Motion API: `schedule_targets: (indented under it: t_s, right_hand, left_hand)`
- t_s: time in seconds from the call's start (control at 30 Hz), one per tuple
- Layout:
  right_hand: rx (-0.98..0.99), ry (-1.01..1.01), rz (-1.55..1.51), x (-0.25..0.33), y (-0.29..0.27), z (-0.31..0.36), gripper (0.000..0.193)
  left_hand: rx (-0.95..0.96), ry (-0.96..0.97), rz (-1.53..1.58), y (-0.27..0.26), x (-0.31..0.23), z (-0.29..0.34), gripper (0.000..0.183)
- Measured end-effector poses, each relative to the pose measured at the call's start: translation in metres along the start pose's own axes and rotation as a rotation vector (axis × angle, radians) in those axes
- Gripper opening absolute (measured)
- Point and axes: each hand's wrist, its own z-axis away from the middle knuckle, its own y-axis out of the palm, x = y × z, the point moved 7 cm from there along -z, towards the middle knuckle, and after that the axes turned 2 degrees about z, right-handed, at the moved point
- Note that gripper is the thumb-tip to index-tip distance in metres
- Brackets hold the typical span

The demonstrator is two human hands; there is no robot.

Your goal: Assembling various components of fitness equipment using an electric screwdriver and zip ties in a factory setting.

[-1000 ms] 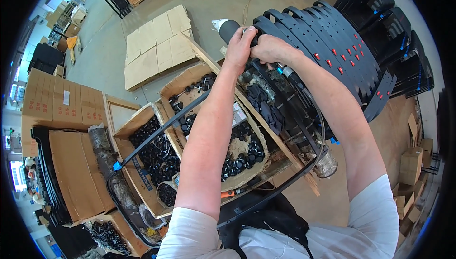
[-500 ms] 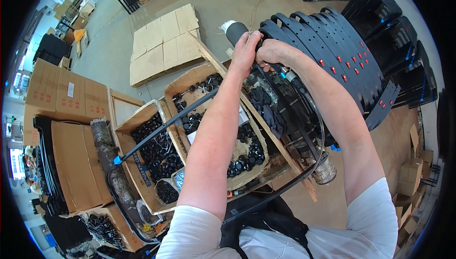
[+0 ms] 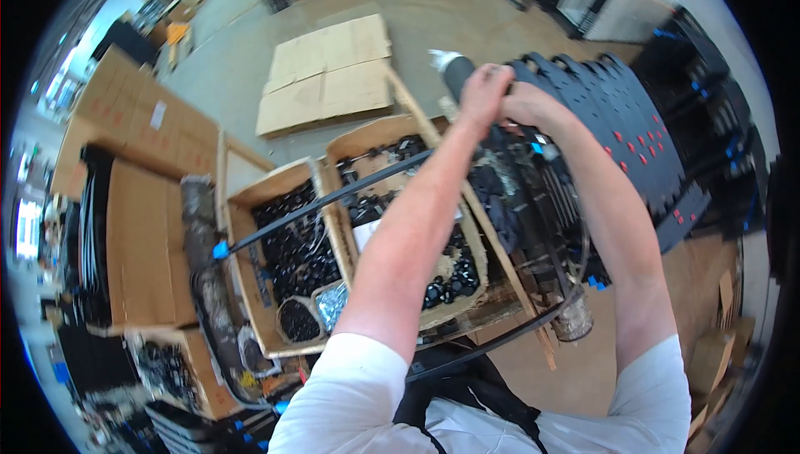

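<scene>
Beyond the boxes, my left hand (image 3: 486, 94) is closed around a thick black foam sleeve (image 3: 457, 73) with white wrapping poking from its far end. My right hand (image 3: 532, 106) is closed right beside it, at the sleeve's near end, its fingers mostly hidden; it seems to hold the same piece. A bent black metal tube frame (image 3: 333, 197) with a blue tip spans the boxes below my arms, and its other bar passes close in front of my body. Whether the sleeve sits on this frame is hidden by my hands.
Open cartons of black knobs (image 3: 302, 246) and black caps (image 3: 450, 281) stand below my left arm. A wooden strip (image 3: 500, 251) lies beside them. Curved black plates with red parts (image 3: 621, 121) are stacked at right. Flattened cardboard (image 3: 325, 79) lies on the floor ahead.
The whole view has swung, so the scene sits farther right in the picture. Both hands stay closed together at the sleeve, with little visible movement along it.
</scene>
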Motion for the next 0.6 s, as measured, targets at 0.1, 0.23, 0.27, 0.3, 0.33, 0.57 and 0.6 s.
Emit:
schedule_targets:
  t_s: [0.1, 0.23, 0.27, 0.3, 0.33, 0.57, 0.6]
  right_hand:
    - [-0.047, 0.002, -0.008, -0.022, -0.022, 0.025, 0.026]
    - [0.13, 0.03, 0.078, 0.11, 0.049, 0.064, 0.03]
    - [0.142, -0.021, 0.012, 0.125, 0.068, 0.067, 0.029]
    - [0.177, -0.099, 0.109, 0.136, 0.089, 0.057, 0.028]
    - [0.191, -0.144, 0.094, 0.167, 0.105, 0.071, 0.028]
    - [0.202, -0.19, 0.144, 0.26, 0.196, 0.079, 0.026]
    - [0.208, -0.194, 0.156, 0.267, 0.205, 0.078, 0.026]
  left_hand:
    - [0.054, -0.172, 0.096, 0.039, -0.028, 0.03, 0.035]
    - [-0.098, 0.076, -0.102, -0.083, -0.067, 0.067, 0.034]
    - [-0.129, 0.052, -0.075, -0.104, -0.071, 0.078, 0.033]
    - [-0.148, -0.005, -0.047, -0.125, -0.076, 0.09, 0.033]
    - [-0.179, -0.022, -0.021, -0.152, -0.088, 0.107, 0.032]
    - [-0.277, -0.051, -0.135, -0.267, -0.148, 0.172, 0.029]
    - [-0.276, -0.06, -0.109, -0.275, -0.149, 0.176, 0.029]
